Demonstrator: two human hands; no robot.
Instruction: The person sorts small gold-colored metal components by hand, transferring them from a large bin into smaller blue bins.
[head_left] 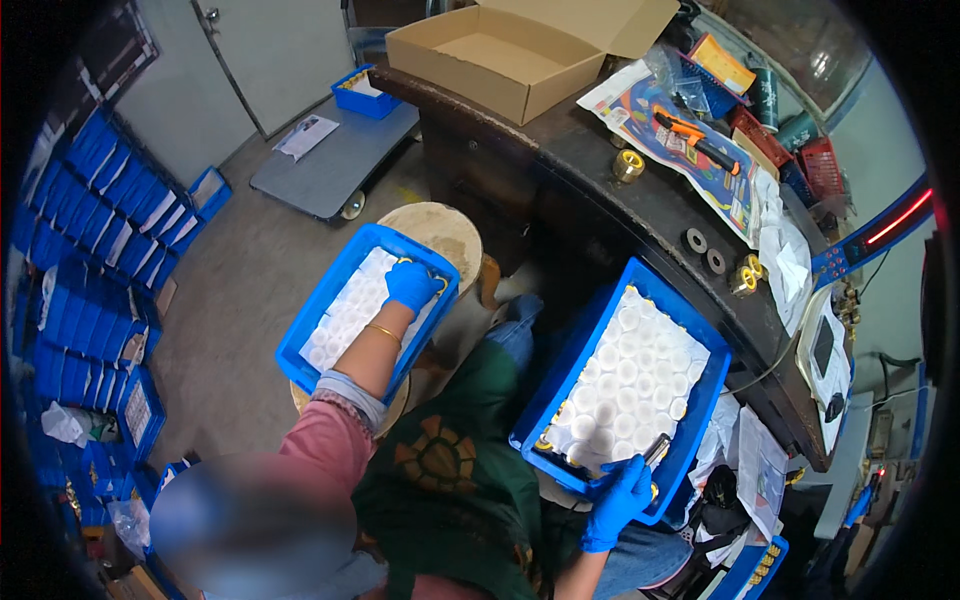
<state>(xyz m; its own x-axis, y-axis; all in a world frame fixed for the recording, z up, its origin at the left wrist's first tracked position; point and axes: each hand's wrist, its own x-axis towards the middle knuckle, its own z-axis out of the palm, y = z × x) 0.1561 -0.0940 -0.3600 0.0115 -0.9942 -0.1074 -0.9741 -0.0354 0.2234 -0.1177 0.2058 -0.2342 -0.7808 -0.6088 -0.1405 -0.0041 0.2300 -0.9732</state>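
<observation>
My left hand (411,288), in a blue glove, reaches into the far right part of a blue tray (290,345). Its fingers are bent together at a brass-coloured piece by the tray wall; what they grip is hidden. White paper (345,315) with round imprints covers most of the tray. My right hand (618,508), gloved too, is closed on a short silver and dark cylindrical tool (657,449) at the near right corner of a second blue tray (715,385). White paper with round bulges (640,370) fills that tray, with brass-coloured edges showing around it.
A dark desk (570,165) carries an open cardboard box (490,60), an orange-black cutter (700,140), brass fittings (628,165) and grey rings (695,240). The left tray rests on round stools (440,230). Stacked blue trays (110,230) line the left; a trolley (330,165) stands behind.
</observation>
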